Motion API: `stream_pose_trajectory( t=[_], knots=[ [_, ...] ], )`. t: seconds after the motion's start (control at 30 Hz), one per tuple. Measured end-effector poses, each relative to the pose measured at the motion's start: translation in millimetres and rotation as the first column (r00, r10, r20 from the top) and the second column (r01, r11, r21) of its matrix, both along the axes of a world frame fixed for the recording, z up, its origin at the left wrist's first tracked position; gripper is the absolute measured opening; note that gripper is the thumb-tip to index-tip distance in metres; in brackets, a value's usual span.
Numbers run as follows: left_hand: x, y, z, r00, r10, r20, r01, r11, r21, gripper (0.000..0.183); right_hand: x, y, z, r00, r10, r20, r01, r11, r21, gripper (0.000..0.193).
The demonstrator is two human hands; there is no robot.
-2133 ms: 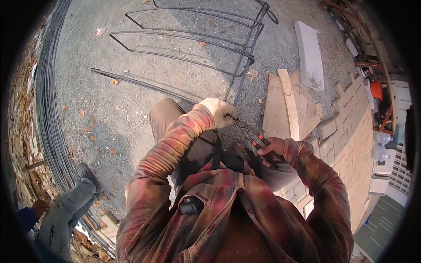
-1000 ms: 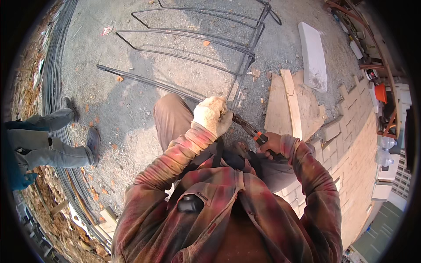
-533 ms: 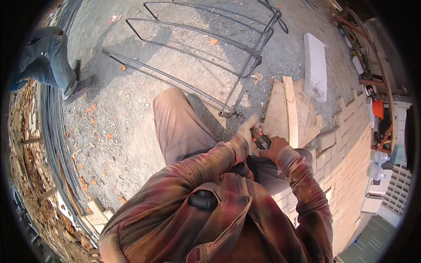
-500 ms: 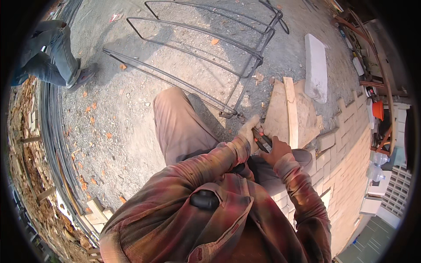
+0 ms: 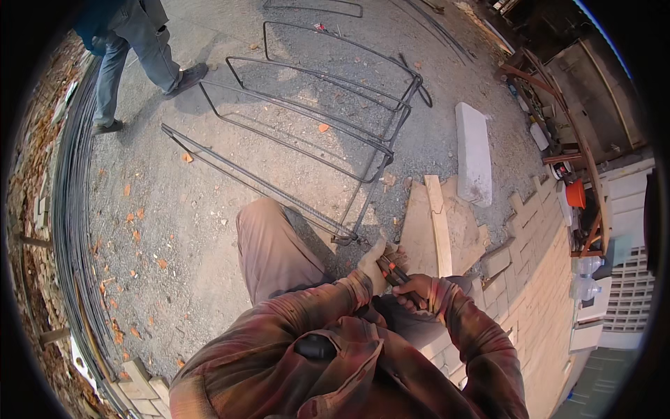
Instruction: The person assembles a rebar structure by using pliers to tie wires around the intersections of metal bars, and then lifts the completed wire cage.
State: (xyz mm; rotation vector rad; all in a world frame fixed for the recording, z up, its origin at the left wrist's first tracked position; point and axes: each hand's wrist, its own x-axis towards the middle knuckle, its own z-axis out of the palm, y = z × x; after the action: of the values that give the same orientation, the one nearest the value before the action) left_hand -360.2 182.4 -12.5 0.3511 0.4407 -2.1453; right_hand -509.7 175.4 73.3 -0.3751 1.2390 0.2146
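In front of my knees, my left hand [image 5: 374,262], in a pale glove, is closed beside a tool; whatever its fingers hold is hidden. My bare right hand [image 5: 417,290] grips dark pliers with orange marks [image 5: 395,274], partly covered by my fingers. Just beyond my left hand lies the near corner of a rebar frame [image 5: 343,236]. Its bent steel hoops [image 5: 307,127] stretch away across the gravel, joined along a bar on their right side.
A wooden strip [image 5: 438,227] lies over a flat board [image 5: 464,227], with a pale block [image 5: 474,153] beyond. Paving bricks [image 5: 530,244] cover the right side. Long steel rods [image 5: 70,209] run along the left. Another person [image 5: 139,52] walks at the upper left. An orange bucket [image 5: 575,194] stands far right.
My view has tilted up, so the rebar frame and both hands sit lower. The other person has stepped further along. Both hands stay together, the right still gripping the pliers.
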Motion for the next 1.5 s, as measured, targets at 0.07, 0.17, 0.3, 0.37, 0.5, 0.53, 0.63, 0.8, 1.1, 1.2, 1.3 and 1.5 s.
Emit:
stream_pose_trajectory(
  t=[0.07,0.17,0.3,0.37,0.5,0.53,0.63,0.8,1.1,1.2,1.3,1.5],
  knots=[
    [4.5,-3.6,15.8,0.999,-0.03,-0.02,0.032,0.993,0.113,0.04,-3.4,-4.6,3.8,0.996,-0.003,0.092,-0.003,0.998,0.07,0.019],
    [3.2,-5.3,11.8,0.998,0.026,-0.051,-0.022,0.998,0.066,0.044,31.2,-11.0,45.3,0.928,0.33,-0.173,-0.36,0.912,-0.194,0.035],
    [-5.7,-12.1,23.9,0.995,0.061,0.082,-0.078,0.97,0.229,0.043,47.9,35.6,34.2,0.442,0.105,-0.891,-0.896,0.108,-0.431,0.047],
    [-6.6,-18.3,36.7,0.98,0.014,0.2,-0.086,0.931,0.354,0.039,48.3,46.4,22.0,0.268,-0.137,-0.954,-0.962,-0.094,-0.257,0.049],
    [-13.4,-16.0,14.0,0.943,-0.147,0.299,0.028,0.929,0.369,0.036,25.3,28.2,9.3,0.389,0.25,-0.887,-0.921,0.112,-0.373,0.032],
    [-12.6,-8.9,7.9,0.941,-0.137,0.308,0.016,0.931,0.365,0.036,24.7,16.3,10.6,0.395,0.25,-0.884,-0.919,0.102,-0.382,0.032],
    [2.2,1.0,22.7,0.999,-0.019,0.041,0.012,0.987,0.16,0.037,6.5,0.2,14.3,0.986,0.162,-0.045,-0.167,0.967,-0.193,0.024],
    [0.4,-2.6,19.1,0.998,0.036,-0.05,-0.033,0.998,0.061,0.039,-10.3,2.8,-5.4,0.982,-0.031,0.189,0.015,0.996,0.089,0.032],
    [-6.7,-10.0,17.1,0.977,-0.066,0.202,-0.008,0.938,0.345,0.042,35.0,25.1,28.9,0.56,0.226,-0.797,-0.808,0.363,-0.465,0.041],
    [2.3,0.9,40.2,0.967,-0.138,0.214,0.082,0.964,0.254,0.041,-0.3,26.5,0.9,0.95,0.188,-0.25,-0.249,0.939,-0.238,0.037],
    [1.0,1.4,29.5,0.989,-0.061,0.137,0.025,0.968,0.249,0.041,-4.3,29.6,-4.6,0.995,0.096,-0.015,-0.097,0.974,-0.205,0.037],
    [4.3,-8.8,28.4,0.946,-0.149,0.287,0.017,0.91,0.415,0.039,26.1,46.1,12.3,0.682,0.233,-0.693,-0.731,0.173,-0.661,0.036]
  ],
)
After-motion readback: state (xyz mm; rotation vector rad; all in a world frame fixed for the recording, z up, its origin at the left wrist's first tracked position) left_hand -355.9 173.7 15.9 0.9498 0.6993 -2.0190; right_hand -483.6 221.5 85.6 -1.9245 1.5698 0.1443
